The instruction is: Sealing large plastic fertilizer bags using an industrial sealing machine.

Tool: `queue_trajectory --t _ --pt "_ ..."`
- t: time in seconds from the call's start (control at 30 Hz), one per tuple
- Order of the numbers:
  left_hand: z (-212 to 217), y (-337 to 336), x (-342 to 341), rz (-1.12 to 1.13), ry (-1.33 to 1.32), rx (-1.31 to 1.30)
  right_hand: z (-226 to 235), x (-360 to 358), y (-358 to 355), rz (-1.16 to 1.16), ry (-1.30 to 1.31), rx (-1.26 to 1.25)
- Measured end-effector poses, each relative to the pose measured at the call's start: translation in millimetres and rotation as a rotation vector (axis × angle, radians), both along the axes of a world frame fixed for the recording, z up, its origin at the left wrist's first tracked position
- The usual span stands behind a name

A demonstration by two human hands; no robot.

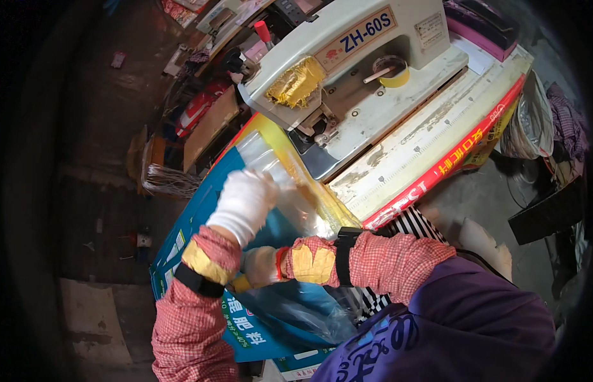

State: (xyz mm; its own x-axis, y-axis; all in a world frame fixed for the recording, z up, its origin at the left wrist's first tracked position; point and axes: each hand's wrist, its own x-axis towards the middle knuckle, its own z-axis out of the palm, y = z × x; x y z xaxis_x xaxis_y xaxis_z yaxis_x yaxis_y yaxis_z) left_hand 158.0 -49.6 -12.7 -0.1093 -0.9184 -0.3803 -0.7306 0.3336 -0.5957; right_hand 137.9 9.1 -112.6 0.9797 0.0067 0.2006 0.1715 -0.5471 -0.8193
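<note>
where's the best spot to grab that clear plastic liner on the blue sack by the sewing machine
Take the clear plastic liner at its loose upper edge, coming from the person's left, where the left hand already lies on it. There it lies flat and free on the blue sack; lower down it bunches under the right hand, and its far end runs toward the sewing machine.

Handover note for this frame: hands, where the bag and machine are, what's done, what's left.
Left hand: white glove, flat on the clear inner liner at the mouth of the blue printed sack.
Right hand: gloved, reaching across at the liner; grip cannot be told.
Sack lies on the table, its yellow-edged mouth just short of the sewing machine head.
Done: sack laid up to the machine.
Left, likely: mouth is not yet under the needle; no stitching visible.
</note>
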Motion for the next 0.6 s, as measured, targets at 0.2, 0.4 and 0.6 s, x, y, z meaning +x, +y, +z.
queue_trajectory --t 0.2,0.4,0.6 --pt "-1.9 57.2 44.1 0.300 0.538 -0.164 -16.3 -8.1 0.1 -0.065 -0.025 0.133" --pt "31.6 62.9 65.8 0.185 0.258 -0.600 -22.3 -12.8 -9.7 -0.141 -0.046 0.341" --pt "43.2 69.4 71.1 0.225 -0.238 -0.570 -38.2 -3.9 -23.7 -0.253 -0.012 0.330"
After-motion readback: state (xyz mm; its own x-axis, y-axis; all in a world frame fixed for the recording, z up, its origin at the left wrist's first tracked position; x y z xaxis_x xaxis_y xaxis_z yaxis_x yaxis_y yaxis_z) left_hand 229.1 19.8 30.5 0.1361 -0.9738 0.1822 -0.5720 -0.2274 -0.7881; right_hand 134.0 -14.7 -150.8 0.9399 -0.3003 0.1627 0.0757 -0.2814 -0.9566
